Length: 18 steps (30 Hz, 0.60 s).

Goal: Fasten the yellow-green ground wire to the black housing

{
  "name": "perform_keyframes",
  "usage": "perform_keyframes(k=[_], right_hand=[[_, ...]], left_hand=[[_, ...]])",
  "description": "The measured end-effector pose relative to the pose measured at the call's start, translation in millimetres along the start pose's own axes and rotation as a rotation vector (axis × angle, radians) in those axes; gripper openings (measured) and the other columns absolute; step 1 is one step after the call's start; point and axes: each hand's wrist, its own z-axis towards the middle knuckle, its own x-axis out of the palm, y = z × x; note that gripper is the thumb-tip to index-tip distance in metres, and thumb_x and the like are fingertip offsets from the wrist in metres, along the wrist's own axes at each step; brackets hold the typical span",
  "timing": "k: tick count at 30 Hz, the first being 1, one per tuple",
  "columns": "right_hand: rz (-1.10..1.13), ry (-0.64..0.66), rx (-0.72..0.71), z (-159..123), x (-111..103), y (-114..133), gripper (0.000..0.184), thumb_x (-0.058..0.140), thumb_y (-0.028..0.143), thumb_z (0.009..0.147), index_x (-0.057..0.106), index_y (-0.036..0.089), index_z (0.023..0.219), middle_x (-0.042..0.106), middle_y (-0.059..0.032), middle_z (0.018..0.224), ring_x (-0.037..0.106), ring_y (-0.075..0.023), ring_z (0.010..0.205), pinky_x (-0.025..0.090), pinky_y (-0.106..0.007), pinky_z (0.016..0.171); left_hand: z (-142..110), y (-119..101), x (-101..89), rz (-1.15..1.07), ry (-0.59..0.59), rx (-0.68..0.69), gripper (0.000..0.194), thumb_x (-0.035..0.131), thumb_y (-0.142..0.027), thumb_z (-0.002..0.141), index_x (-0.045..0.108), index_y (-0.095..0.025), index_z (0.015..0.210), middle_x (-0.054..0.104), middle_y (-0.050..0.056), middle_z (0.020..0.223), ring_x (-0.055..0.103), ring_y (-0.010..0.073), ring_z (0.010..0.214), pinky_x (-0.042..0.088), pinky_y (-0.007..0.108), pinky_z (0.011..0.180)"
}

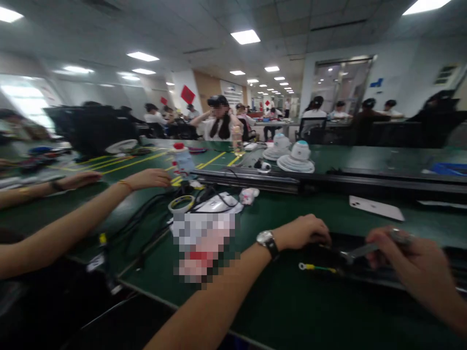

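Note:
My right hand is closed around a silver wrench. The wrench's far end meets a long black part lying on the green table. My left hand, with a watch on its wrist, rests at the left end of that part. Its fingers are curled down and pressed together, and what they pinch is hidden. From the black part a short green-yellow wire with a ring terminal sticks out towards the left, below my left hand.
Behind my hands lie a white phone and long dark metal rails. Left of me are a tape roll, black cables, a bottle and a co-worker's arm. White cone-shaped objects stand farther back.

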Motion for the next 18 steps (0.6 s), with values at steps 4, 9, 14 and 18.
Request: perform_keyframes(k=[4,9,14,18], right_hand=[[0.132,0.106,0.062,7.0,0.3,-5.8,0.033,0.051,0.046,0.102,0.068,0.022,0.086,0.071,0.0011,0.062,0.071,-0.0168,0.054,0.056,-0.023,0.053],[0.159,0.243,0.055,8.0,3.0,1.3,0.032,0.048,0.043,0.105,0.066,0.021,0.091,0.073,0.0013,0.068,0.073,-0.0154,0.060,0.057,-0.022,0.057],[0.126,0.356,0.036,6.3,5.8,-0.8,0.027,0.046,0.038,0.105,0.063,0.022,0.093,0.072,0.0025,0.068,0.071,-0.0143,0.058,0.056,-0.023,0.058],[0.118,0.354,0.015,5.4,8.2,-1.3,0.025,0.045,0.036,0.105,0.063,0.022,0.094,0.071,0.0025,0.069,0.071,-0.0141,0.059,0.055,-0.023,0.058]], left_hand=[[1.3,11.3,-4.2,-0.026,-0.024,0.000,0.021,0.053,-0.024,0.100,0.073,-0.021,0.104,0.066,0.007,0.114,0.055,0.0185,0.108,0.039,0.031,0.098],[1.0,6.3,-5.7,-0.008,-0.017,-0.045,0.019,0.055,-0.025,0.100,0.073,-0.023,0.105,0.066,0.005,0.117,0.054,0.0179,0.110,0.038,0.031,0.099],[2.0,5.1,-8.1,0.003,-0.016,-0.055,0.017,0.057,-0.022,0.098,0.073,-0.023,0.104,0.066,0.004,0.116,0.055,0.0176,0.108,0.039,0.031,0.097],[2.0,4.2,-8.2,0.005,-0.019,-0.060,0.017,0.057,-0.022,0.098,0.073,-0.023,0.104,0.066,0.004,0.117,0.055,0.0179,0.108,0.039,0.032,0.096]])
